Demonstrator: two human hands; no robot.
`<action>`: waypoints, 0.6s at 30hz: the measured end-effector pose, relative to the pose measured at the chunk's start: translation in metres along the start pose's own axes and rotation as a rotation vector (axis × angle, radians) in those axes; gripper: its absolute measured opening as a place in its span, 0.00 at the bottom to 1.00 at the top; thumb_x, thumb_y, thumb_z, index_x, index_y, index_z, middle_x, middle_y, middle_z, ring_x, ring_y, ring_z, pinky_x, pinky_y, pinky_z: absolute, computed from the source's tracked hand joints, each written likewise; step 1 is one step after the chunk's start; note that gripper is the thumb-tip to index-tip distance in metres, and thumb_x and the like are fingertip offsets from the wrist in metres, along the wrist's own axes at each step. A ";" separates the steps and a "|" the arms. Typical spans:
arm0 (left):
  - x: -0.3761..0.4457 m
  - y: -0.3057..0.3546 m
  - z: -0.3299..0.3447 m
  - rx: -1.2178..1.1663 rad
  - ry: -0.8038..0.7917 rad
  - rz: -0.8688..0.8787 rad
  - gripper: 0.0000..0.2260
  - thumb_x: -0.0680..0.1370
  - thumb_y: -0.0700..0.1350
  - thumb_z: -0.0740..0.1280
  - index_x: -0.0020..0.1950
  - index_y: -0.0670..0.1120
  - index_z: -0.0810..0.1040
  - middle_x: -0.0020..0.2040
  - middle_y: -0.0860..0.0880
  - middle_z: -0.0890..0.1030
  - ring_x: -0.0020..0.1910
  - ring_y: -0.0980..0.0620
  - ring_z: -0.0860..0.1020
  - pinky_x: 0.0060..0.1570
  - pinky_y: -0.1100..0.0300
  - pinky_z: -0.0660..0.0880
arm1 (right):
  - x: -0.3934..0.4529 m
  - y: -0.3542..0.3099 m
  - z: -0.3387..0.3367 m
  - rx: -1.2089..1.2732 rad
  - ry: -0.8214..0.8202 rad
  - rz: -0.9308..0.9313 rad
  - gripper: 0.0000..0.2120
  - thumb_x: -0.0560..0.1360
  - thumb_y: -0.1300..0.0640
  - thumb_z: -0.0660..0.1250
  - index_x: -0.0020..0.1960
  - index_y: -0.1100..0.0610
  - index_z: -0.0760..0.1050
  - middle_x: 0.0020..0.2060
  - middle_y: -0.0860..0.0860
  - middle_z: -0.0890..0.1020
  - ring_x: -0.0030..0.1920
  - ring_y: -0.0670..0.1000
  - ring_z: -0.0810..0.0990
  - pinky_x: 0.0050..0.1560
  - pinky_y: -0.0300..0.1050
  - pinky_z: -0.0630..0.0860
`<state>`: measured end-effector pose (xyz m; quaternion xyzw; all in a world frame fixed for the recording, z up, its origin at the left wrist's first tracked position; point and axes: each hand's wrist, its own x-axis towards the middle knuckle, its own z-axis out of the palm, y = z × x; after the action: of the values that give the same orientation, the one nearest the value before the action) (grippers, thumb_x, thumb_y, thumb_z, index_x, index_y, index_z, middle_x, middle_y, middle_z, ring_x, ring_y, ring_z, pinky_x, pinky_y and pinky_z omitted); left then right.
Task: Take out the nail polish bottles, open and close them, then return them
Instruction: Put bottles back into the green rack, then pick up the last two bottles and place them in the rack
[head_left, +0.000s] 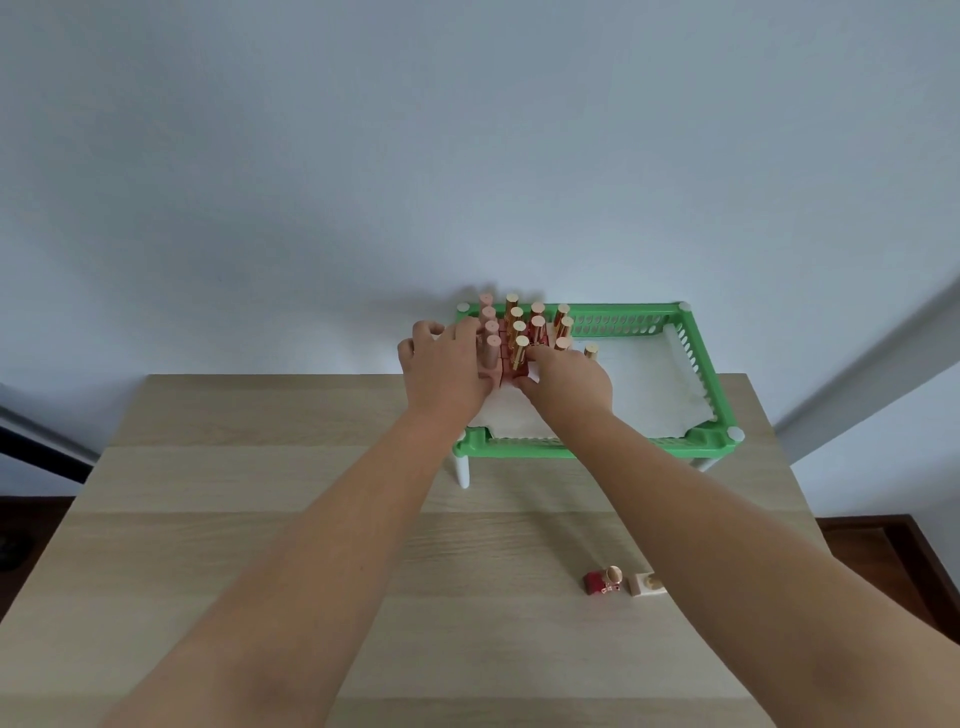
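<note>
Left hand (445, 370) fingers flat against pink-capped bottles (490, 332), right hand (567, 379) pinching red gold-capped bottle (519, 358), labels unreadable

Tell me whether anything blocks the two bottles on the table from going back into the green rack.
Nothing fixed does. The red bottle and the pale bottle stand on the table, apart from the green rack. Only the right forearm crosses between them, and the rack's white-lined right part looks free.
</note>
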<state>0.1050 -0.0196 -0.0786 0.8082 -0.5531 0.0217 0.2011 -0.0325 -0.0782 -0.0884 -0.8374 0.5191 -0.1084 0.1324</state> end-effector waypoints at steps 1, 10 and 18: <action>-0.002 0.001 -0.003 -0.029 0.003 -0.020 0.18 0.71 0.54 0.70 0.58 0.53 0.73 0.53 0.56 0.81 0.60 0.47 0.68 0.54 0.52 0.61 | -0.003 0.000 -0.004 0.029 0.014 0.000 0.10 0.74 0.45 0.66 0.52 0.49 0.76 0.38 0.50 0.81 0.39 0.53 0.77 0.32 0.43 0.67; -0.084 0.027 -0.032 -0.367 0.074 0.010 0.21 0.71 0.56 0.72 0.61 0.55 0.72 0.55 0.60 0.77 0.56 0.54 0.68 0.54 0.56 0.66 | -0.097 0.041 -0.043 0.385 0.201 -0.046 0.12 0.70 0.49 0.73 0.53 0.47 0.81 0.28 0.43 0.77 0.24 0.40 0.71 0.28 0.33 0.67; -0.168 0.059 0.009 -0.549 -0.278 0.174 0.14 0.73 0.45 0.71 0.58 0.54 0.74 0.50 0.59 0.76 0.52 0.55 0.74 0.52 0.55 0.74 | -0.176 0.114 -0.030 0.393 -0.042 0.151 0.08 0.68 0.54 0.75 0.47 0.48 0.82 0.31 0.43 0.79 0.29 0.41 0.73 0.35 0.33 0.68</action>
<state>-0.0148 0.1084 -0.1125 0.6686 -0.6276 -0.2217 0.3315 -0.2149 0.0275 -0.1057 -0.7563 0.5463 -0.1799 0.3117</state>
